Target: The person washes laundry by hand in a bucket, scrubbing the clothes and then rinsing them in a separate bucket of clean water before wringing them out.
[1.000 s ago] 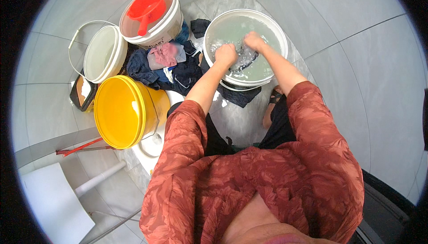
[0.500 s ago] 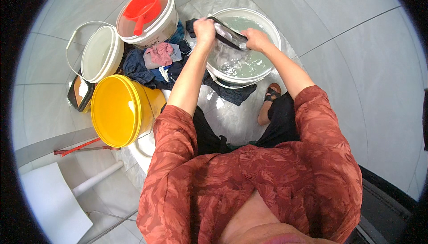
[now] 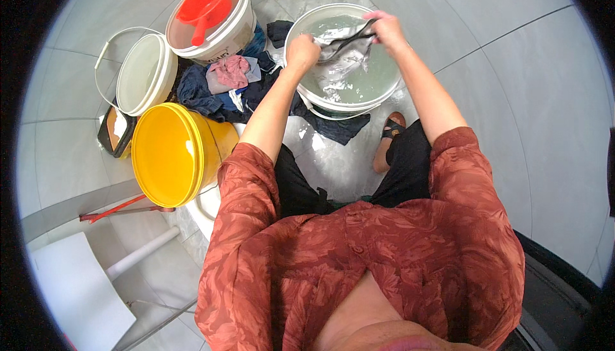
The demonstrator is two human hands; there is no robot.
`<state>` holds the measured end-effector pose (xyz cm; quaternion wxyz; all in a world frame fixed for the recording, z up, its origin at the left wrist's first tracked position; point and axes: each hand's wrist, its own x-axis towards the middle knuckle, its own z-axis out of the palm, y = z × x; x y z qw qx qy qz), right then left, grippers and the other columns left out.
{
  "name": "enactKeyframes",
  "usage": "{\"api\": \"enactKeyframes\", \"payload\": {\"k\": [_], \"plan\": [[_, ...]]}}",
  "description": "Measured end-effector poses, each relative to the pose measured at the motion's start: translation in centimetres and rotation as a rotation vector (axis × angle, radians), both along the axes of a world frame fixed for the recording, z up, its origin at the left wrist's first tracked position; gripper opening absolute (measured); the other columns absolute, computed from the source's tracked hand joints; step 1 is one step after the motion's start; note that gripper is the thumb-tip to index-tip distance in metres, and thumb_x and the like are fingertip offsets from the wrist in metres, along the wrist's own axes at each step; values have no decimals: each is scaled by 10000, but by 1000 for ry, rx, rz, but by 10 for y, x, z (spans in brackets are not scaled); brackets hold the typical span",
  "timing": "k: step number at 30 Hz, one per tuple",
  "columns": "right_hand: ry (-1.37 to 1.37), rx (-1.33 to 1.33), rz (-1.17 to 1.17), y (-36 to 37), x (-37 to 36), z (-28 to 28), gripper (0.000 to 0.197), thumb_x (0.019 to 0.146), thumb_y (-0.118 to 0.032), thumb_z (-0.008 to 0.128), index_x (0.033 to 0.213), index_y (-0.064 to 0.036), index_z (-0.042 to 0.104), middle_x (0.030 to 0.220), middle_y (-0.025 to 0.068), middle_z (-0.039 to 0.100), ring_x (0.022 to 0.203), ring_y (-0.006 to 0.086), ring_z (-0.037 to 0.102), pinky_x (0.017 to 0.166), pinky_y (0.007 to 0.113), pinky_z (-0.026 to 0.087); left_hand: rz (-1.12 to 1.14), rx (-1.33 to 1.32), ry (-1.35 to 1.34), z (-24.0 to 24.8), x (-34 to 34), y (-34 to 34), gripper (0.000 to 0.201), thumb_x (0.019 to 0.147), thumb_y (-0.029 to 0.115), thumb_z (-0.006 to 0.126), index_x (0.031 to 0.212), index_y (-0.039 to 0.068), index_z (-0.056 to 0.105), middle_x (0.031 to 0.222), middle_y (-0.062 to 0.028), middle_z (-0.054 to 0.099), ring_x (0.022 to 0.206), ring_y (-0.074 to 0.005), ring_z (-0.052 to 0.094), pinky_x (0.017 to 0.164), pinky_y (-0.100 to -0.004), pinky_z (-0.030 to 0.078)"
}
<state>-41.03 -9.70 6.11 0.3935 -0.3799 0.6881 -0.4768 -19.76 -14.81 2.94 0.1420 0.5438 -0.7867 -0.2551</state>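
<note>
My left hand [image 3: 303, 52] and my right hand [image 3: 386, 30] are both closed on a wet grey garment [image 3: 349, 53] with a black band along its edge. The band runs between the two fists, the right one farther away. Grey cloth hangs below it into the water of a round white bucket [image 3: 289, 35]. The water is cloudy, pale green and rippled. Which part of the garment is under the surface cannot be made out.
Left of the bucket lies a heap of dark clothes [image 3: 198, 91] topped by a pink cloth [image 3: 229, 72]. Around it stand a white bucket holding a red dipper [image 3: 204, 11], another white bucket [image 3: 146, 75] and a yellow bucket [image 3: 168, 155]. Dark cloth [image 3: 339, 126] lies on the wet floor before my sandalled foot [image 3: 392, 126].
My right hand has moved right and away from me, while my left has come slightly nearer. The garment's black band now slants up to the right between them.
</note>
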Motion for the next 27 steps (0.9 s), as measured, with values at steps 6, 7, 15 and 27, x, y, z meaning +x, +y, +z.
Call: {"api": "enactKeyframes", "payload": {"k": [6,7,15,27], "plan": [[1054,174,474,3,43,-67,423,714,-106,504,1127,-182,561,1052,150,563,964,291,559,817,399,452,-189,-70,-251,-22,-16,23,247,744,142,460,891,24,618,860,-198,624,819,-330,617,724,-423,483],[1096,190,512,3,48,-72,408,730,-108,494,1127,-177,553,1032,158,567,957,291,561,818,405,452,-228,-71,-289,-25,-18,25,247,762,154,448,881,24,621,872,-185,628,822,-328,620,719,-408,490],[1064,457,716,-12,40,-128,238,763,-124,484,934,-30,622,967,191,608,894,331,593,770,411,473,-360,148,-489,-49,-34,28,270,751,158,492,931,24,642,976,-177,614,900,-296,609,755,-386,486],[1035,247,304,-4,-14,-16,195,680,-168,538,826,-157,666,916,114,629,816,296,604,710,402,481,-138,103,-98,19,14,-14,243,666,170,532,853,119,679,848,-163,632,826,-291,615,743,-375,483]]}}
